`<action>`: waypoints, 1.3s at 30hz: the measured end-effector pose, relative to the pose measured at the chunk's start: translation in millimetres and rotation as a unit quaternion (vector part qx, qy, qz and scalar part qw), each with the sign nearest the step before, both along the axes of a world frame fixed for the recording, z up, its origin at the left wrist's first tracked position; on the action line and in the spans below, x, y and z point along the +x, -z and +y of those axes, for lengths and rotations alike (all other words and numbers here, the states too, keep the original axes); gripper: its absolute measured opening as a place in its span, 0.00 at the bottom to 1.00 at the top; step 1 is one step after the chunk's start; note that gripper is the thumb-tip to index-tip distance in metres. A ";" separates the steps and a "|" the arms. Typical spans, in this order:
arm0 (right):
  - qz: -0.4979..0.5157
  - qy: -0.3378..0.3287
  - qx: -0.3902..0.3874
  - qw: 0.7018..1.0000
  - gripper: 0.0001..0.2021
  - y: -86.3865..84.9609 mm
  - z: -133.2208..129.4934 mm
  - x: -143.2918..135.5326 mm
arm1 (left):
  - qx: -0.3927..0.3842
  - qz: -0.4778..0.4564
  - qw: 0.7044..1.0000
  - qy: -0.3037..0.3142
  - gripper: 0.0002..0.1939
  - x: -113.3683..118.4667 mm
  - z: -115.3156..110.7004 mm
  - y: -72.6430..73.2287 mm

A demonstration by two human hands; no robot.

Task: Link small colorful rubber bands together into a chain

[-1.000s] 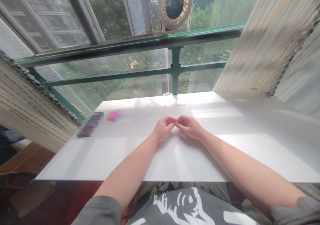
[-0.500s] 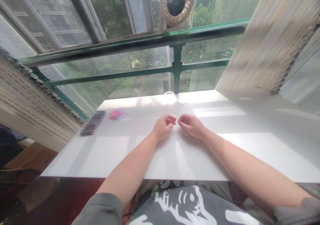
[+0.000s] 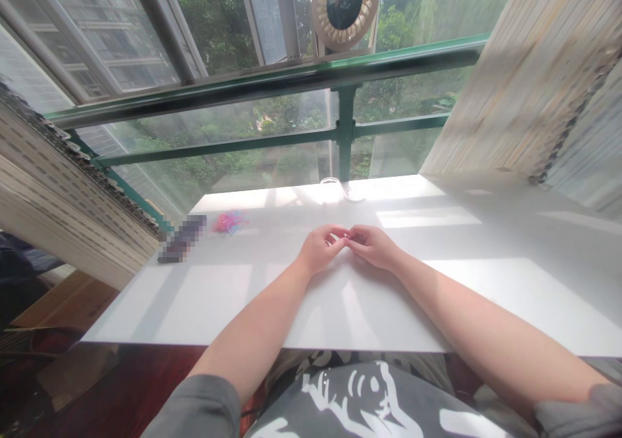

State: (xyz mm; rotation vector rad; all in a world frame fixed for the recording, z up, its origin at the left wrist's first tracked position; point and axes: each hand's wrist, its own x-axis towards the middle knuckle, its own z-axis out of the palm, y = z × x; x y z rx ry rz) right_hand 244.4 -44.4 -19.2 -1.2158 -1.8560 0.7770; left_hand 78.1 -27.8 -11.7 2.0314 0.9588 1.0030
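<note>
Both hands meet fingertip to fingertip just above the middle of the white table. My left hand is closed in a pinch, thumb and fingers brought together at the tips. My right hand is pinched too, its fingertips touching those of the left. Whatever sits between the fingertips is too small to make out. To the left on the table lies a loose pile of thin pink, red and blue strands or bands.
A pixelated dark object lies near the table's left edge. Clear round containers or lids stand at the far edge. Beyond are a green railing and a round fan. A striped curtain hangs at right.
The fingertips of my two hands, slightly apart before, have come together and now touch. The strands and the dark object lie where they were.
</note>
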 end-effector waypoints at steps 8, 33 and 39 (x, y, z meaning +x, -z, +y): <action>-0.003 0.014 0.011 1.000 0.08 -3.4 -0.8 -0.6 | -0.011 0.004 1.000 -0.022 0.10 -2.4 2.5 3.3; 0.017 -0.001 0.010 1.000 0.09 -5.6 -2.8 -0.7 | -0.053 0.002 0.998 -0.035 0.13 -2.1 0.9 1.9; 0.000 0.006 0.005 1.000 0.08 -4.4 -0.7 0.5 | -0.059 0.000 0.998 -0.027 0.12 -1.9 0.3 1.9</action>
